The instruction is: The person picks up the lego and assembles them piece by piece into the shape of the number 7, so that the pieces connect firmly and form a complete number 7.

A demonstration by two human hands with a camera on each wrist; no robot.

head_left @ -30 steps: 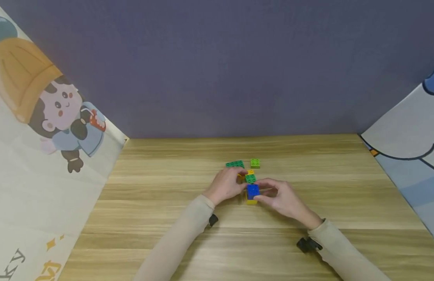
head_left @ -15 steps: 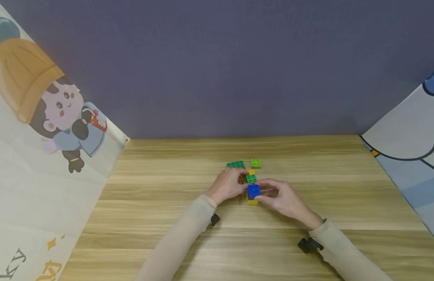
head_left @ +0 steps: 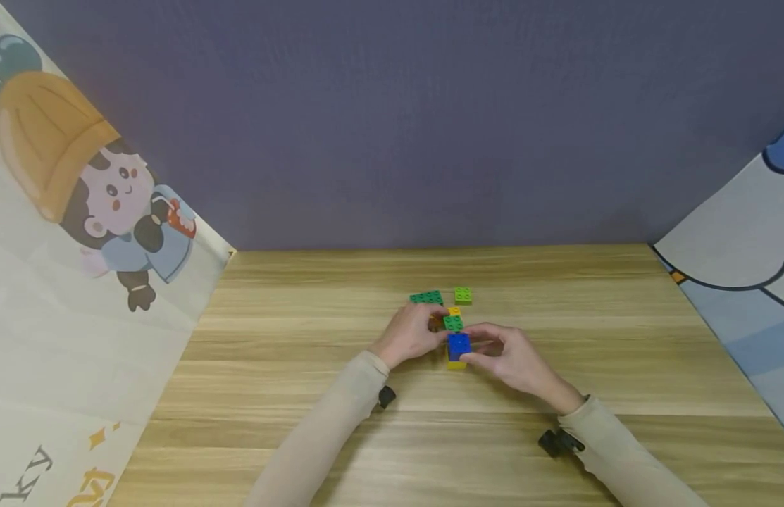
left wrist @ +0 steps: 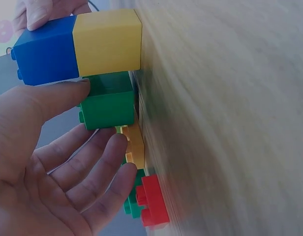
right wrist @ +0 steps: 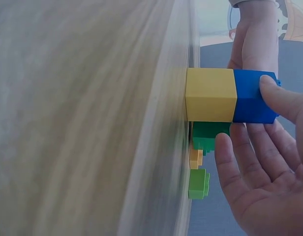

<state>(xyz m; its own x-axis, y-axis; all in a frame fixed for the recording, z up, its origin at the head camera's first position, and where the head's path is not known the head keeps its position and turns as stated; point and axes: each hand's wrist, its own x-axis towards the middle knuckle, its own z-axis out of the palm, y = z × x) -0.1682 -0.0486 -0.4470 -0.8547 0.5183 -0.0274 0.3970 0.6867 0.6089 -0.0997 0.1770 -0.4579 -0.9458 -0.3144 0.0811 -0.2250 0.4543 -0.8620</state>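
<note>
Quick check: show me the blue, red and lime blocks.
Blue block (left wrist: pixel 48 52), left wrist view: smooth side.
Red block (left wrist: pixel 155 200), left wrist view: smooth side.
Lime block (head_left: pixel 463 294), head view: studded top.

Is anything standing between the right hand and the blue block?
Nothing visible. In the right wrist view, the right hand has its thumb directly against the blue block, which sits on the yellow block. The nearest green block stands on their far side, not in between.
</note>
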